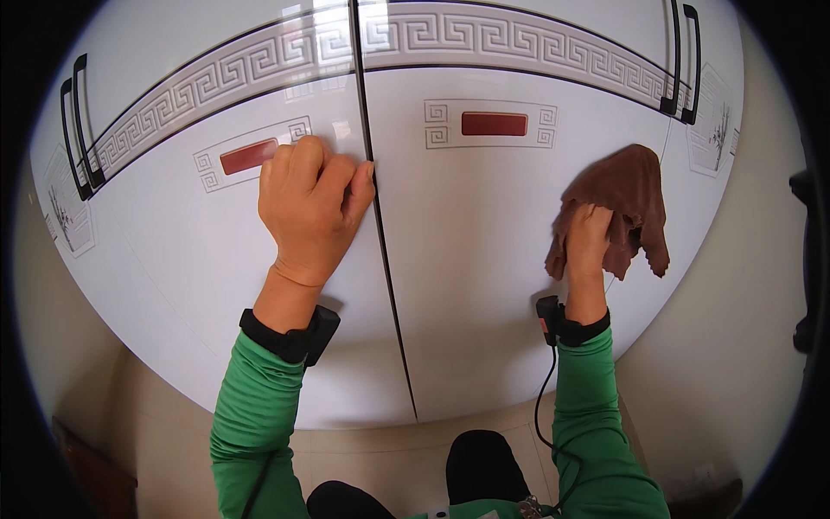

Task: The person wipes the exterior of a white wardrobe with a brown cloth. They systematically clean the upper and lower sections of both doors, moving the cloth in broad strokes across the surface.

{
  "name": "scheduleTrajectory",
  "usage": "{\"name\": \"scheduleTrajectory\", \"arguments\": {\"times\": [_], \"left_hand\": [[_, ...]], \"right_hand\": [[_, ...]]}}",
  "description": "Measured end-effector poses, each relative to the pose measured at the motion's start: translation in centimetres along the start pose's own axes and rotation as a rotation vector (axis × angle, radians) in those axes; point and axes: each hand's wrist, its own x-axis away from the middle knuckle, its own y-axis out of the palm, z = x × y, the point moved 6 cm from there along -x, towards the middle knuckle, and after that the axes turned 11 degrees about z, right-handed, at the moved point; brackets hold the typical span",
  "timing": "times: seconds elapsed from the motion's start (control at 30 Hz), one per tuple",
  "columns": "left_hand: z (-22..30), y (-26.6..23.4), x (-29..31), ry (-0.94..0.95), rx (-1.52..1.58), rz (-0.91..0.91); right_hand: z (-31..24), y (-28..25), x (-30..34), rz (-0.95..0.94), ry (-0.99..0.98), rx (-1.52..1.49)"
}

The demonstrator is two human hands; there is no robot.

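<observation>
My left hand (309, 203) is closed, knuckles up, and rests against the left white cabinet door (173, 285). Its thumb lies close to the dark gap between the doors, and it covers part of a dark red plaque (246, 156). No object shows in that hand, though its fingertips are hidden. Farther right, my right hand (589, 238) is closed on a brown cloth (629, 186) and presses it to the right cabinet door (467, 285). The cloth drapes over the fingers and hangs in loose folds with a wavy edge.
Black bar handles stand out at the left (79, 130) and right (683, 65). A grey key-pattern band (519, 36) crosses both doors. Each wrist wears a black strap with a small box; a cable (540, 406) hangs by my right arm. Tiled floor (372, 463) lies below.
</observation>
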Motion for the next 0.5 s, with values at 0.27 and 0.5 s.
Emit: {"name": "scheduleTrajectory", "arguments": {"times": [0.27, 0.5], "left_hand": [[0.3, 0.2, -0.2, 0.069, -0.061, -0.016], [-0.8, 0.4, 1.1, 0.1, -0.109, -0.013]], "right_hand": [[-18.2, 2.4, 14.7, -0.358, -0.2, -0.634], [-1.1, -3.2, 16.3, -0.241, 0.142, -0.432]]}}
